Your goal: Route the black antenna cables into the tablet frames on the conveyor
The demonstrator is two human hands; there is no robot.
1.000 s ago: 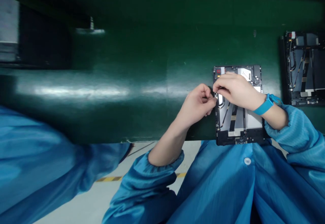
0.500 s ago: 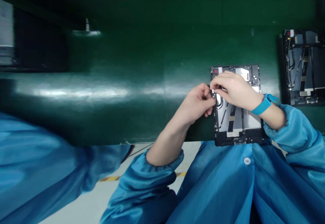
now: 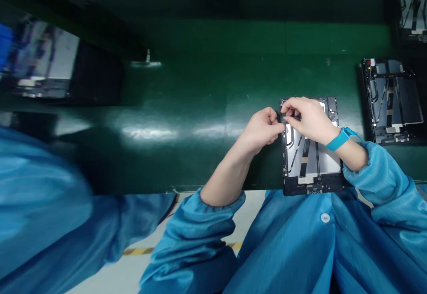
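Observation:
An opened tablet-like device (image 3: 328, 163) lies at the front edge of the green bench, its silver inside, ribbon cables and black frame facing up. My right hand (image 3: 308, 116), with a blue band at the wrist, reaches over its upper part. The thumb and index finger are pinched at the device's left edge; whatever is between them is too small to make out. My left hand (image 3: 262, 129) is beside that same edge, fingers curled and thumb against the frame just below the right fingertips. Any small part in the left fingers is hidden.
More opened devices lie on the right, one stack (image 3: 396, 100) nearer and another (image 3: 413, 11) at the far corner. At the left stands a blurred device (image 3: 50, 58) beside a dark block. A person's blue sleeve (image 3: 40, 209) fills the lower left. The green bench (image 3: 187, 89) stretches between.
The view has shifted, bringing more of the left and right devices into sight. Both hands stay at the device's left edge, the right fingertips slightly higher along it.

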